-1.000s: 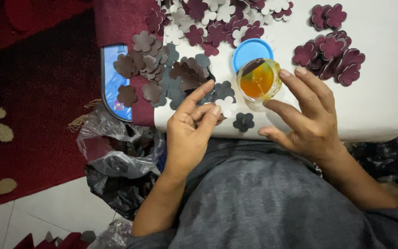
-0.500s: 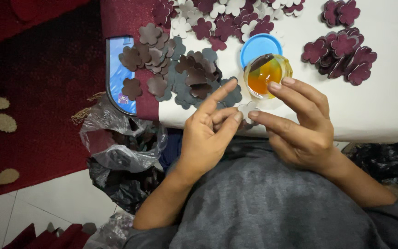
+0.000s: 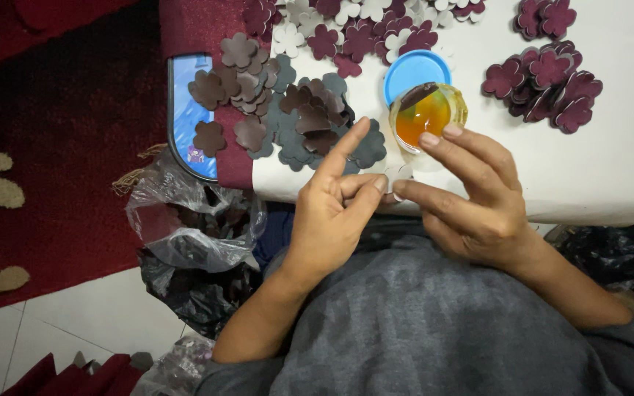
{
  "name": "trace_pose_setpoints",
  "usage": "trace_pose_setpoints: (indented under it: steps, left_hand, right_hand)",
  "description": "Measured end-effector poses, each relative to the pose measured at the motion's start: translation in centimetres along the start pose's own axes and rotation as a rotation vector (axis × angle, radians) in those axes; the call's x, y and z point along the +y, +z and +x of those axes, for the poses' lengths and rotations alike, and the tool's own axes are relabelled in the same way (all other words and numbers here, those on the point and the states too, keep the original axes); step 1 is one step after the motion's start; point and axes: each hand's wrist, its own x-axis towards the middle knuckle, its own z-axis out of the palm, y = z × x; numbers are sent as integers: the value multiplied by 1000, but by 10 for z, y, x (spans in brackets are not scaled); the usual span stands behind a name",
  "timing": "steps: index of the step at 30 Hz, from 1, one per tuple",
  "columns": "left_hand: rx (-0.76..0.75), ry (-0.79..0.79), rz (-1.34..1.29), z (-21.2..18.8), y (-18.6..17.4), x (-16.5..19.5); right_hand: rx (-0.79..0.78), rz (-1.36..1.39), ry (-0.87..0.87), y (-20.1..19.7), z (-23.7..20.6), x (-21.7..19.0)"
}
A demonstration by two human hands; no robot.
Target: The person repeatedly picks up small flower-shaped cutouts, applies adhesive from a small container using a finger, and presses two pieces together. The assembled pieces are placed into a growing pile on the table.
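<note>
Since a moment ago both hands have closed together: my left hand (image 3: 335,213) and right hand (image 3: 471,202) pinch a small pale flower cutout (image 3: 392,192) at the white table (image 3: 625,169) edge, left forefinger raised. Beyond, the amber glue jar (image 3: 425,116) stands open; heaps of cutouts remain loose.

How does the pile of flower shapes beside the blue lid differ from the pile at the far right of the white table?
The pile left of the blue lid holds brown and dark grey flower shapes, spread loosely. The far-right pile is maroon and more tightly stacked. The first lies near the left hand, the second farther from both hands. Both are flat, petal-edged cut-outs on the white table.
</note>
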Motion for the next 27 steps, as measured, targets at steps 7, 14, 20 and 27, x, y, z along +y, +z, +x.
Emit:
trace_pose_setpoints:
  steps: [7, 14, 20, 27]
  left_hand:
    - [-14, -20, 32, 0, -4, -1]
    - [-91, -151, -74, -11, -14, -10]
    - [-131, -265, -140, -16, -22, -25]
    - [-156, -302, -248, -16, -20, -19]
  right_hand:
    - [225, 236, 157, -7, -4, 3]
    - [-27, 502, 132, 6, -21, 8]
    - [-71, 579, 140, 12, -29, 9]
    - [-62, 564, 105, 11, -25, 9]
